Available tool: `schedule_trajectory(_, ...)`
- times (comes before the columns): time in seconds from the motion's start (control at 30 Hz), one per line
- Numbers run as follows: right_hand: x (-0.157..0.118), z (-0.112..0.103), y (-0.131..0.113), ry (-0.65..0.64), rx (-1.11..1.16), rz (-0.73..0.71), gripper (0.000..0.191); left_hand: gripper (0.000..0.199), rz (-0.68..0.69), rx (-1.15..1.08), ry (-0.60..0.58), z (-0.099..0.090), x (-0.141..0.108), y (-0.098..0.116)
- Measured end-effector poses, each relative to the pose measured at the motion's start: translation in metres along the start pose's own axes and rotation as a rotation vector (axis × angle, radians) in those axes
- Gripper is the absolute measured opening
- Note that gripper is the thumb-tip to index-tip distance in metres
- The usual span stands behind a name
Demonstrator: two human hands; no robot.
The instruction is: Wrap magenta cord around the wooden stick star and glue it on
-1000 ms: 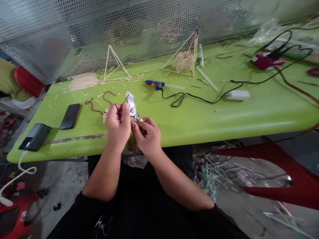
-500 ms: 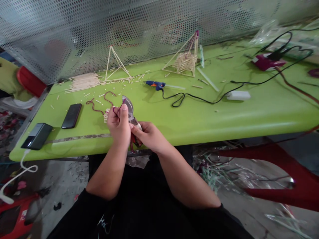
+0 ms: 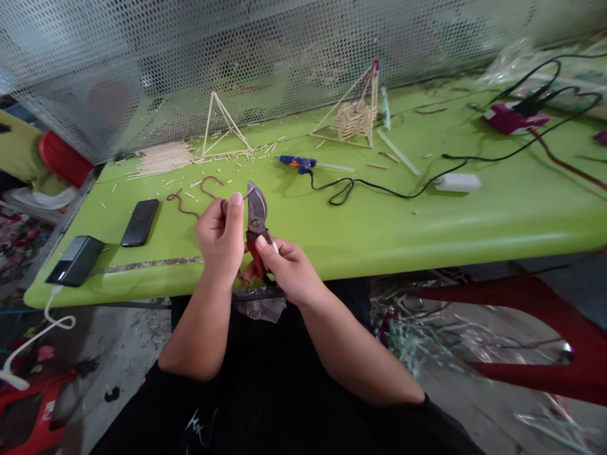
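Observation:
My right hand (image 3: pixel 289 265) is closed round the red handles of a pair of pruning shears (image 3: pixel 257 218), whose metal blades point away from me. Just left of the blades, my left hand (image 3: pixel 222 230) pinches a dark red cord between thumb and fingers; a short end of it reaches the blades. More of this red cord (image 3: pixel 179 201) lies in loops on the table beyond the hand. The small stick piece that showed by the left hand is now hidden behind it. Both hands hover over the table's front edge.
On the green table (image 3: pixel 379 234) lie a blue glue gun (image 3: pixel 296 162), a pile of thin sticks (image 3: pixel 164 157), a phone (image 3: pixel 140 222) and a power bank (image 3: pixel 74 260). Two stick pyramids, one bare (image 3: pixel 222 126), one filled (image 3: pixel 353 117), stand before the mesh panel (image 3: pixel 265 57). A purple power socket (image 3: pixel 515 118) sits right.
My left hand has drawn left, away from the shears. The shears stand more upright, their blades now clear of the fingers. The stick piece has gone out of sight.

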State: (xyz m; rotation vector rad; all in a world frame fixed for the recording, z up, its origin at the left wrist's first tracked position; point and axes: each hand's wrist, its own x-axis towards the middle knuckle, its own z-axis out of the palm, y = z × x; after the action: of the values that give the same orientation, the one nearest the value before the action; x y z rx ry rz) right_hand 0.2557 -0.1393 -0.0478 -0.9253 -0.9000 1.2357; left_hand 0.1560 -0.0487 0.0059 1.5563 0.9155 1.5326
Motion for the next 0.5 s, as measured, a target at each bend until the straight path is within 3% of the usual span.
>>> schedule_trajectory(0.23, 0.002, -0.009, -0.010, -0.051, 0.011, 0.019, 0.077, 0.077, 0.183, 0.231, -0.258, -0.020, 0.010, 0.031)
schedule_trajectory(0.5, -0.006, -0.010, -0.015, -0.141, 0.057, 0.049, 0.067, 0.069, 0.267, 0.304, -0.401, -0.025, 0.013, 0.043)
